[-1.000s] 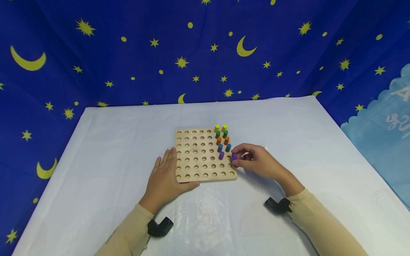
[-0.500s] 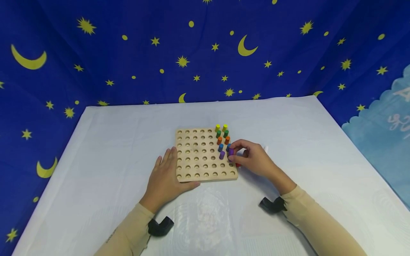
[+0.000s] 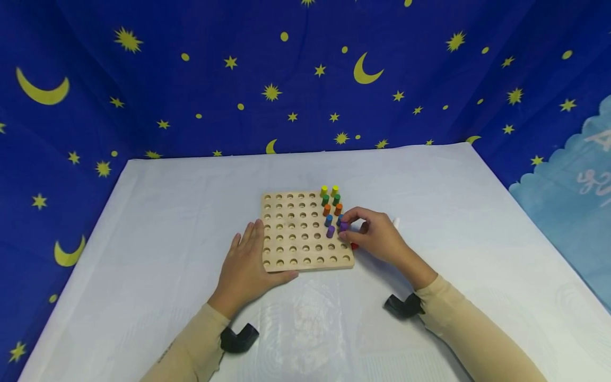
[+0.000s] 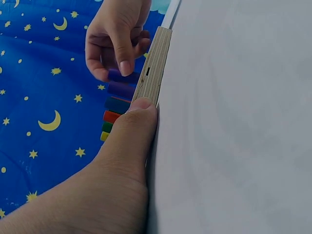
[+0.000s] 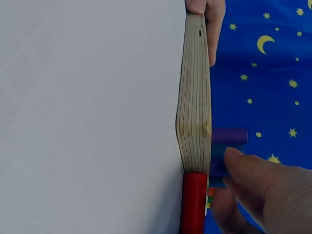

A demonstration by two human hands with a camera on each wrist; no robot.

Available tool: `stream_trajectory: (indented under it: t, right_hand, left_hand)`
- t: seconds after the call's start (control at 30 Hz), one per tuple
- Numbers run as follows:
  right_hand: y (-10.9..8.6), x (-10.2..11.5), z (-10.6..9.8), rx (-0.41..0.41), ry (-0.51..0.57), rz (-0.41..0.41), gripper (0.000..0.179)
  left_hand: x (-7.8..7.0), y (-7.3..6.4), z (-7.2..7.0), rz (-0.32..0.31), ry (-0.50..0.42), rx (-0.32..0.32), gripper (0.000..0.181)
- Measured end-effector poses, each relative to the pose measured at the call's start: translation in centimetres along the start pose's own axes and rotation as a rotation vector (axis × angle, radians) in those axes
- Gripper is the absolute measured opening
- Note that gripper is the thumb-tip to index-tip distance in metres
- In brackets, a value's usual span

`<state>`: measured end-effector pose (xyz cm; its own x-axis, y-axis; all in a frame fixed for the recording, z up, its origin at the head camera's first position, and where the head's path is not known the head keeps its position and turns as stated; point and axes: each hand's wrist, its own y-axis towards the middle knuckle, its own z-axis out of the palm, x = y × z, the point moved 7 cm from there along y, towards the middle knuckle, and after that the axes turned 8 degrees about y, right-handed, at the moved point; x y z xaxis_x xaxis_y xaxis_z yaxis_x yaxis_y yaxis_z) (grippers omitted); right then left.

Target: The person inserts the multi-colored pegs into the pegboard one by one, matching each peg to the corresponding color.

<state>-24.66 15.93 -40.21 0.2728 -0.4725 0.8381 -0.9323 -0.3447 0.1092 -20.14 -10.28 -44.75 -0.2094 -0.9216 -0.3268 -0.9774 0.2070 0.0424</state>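
A wooden pegboard (image 3: 286, 231) with rows of round holes lies on the table. Pairs of yellow, green, orange and blue pegs stand in its two rightmost columns, and a purple peg (image 3: 330, 232) stands in front of the left blue one. My right hand (image 3: 379, 237) pinches a second purple peg (image 3: 343, 226) between thumb and fingertips, upright at the hole beside the first. Its lower end is seated at the board surface. My left hand (image 3: 243, 268) rests against the board's left side, fingers straight, thumb (image 4: 134, 129) along the front edge.
A red peg (image 5: 194, 202) lies beside the board's right edge, partly hidden by my right hand in the head view. A small white object (image 3: 396, 223) shows behind that hand. White cloth (image 3: 191, 201) covers the table; a blue star-patterned curtain (image 3: 191, 85) hangs behind.
My right hand has carried the purple peg leftward from the board's edge onto the right column, then lowered it slightly. The red peg has come into view. My left hand has stayed put.
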Motion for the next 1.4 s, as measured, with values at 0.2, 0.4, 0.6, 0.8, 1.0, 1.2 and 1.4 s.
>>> stream_trajectory:
  t: [0.2, 0.4, 0.6, 0.8, 1.0, 1.2, 1.4]
  right_hand:
    - [-0.1, -0.1, -0.1, 0.02, -0.054, 0.011, 0.028]
    - [-0.8, 0.3, -1.5, 0.032, -0.074, -0.031, 0.029]
    - [-1.9, 0.0, -2.3, 0.183, -0.188, -0.082, 0.028]
    - [-2.6, -0.5, -1.8, 0.309, -0.325, -0.044, 0.031]
    - [-2.5, -0.9, -1.5, 0.303, -0.419, -0.027, 0.027]
    - [-2.6, -1.1, -1.6, 0.298, -0.39, -0.003, 0.026]
    - [-2.6, -0.8, -1.7, 0.257, -0.272, 0.002, 0.035]
  left_hand:
    - [0.0, 0.0, 0.1, -0.002, -0.004, -0.003, 0.141]
    - [-0.1, 0.1, 0.1, 0.0, -0.011, 0.0, 0.142]
    - [-0.1, 0.1, 0.0, 0.004, -0.007, -0.006, 0.142]
    - [0.0, 0.0, -0.1, 0.001, -0.001, -0.003, 0.141]
    - [0.1, 0.0, -0.1, -0.002, -0.004, -0.002, 0.141]
    - [0.1, 0.0, 0.1, -0.003, -0.009, -0.007, 0.141]
    - [0.1, 0.0, 0.1, -0.001, -0.007, -0.007, 0.141]
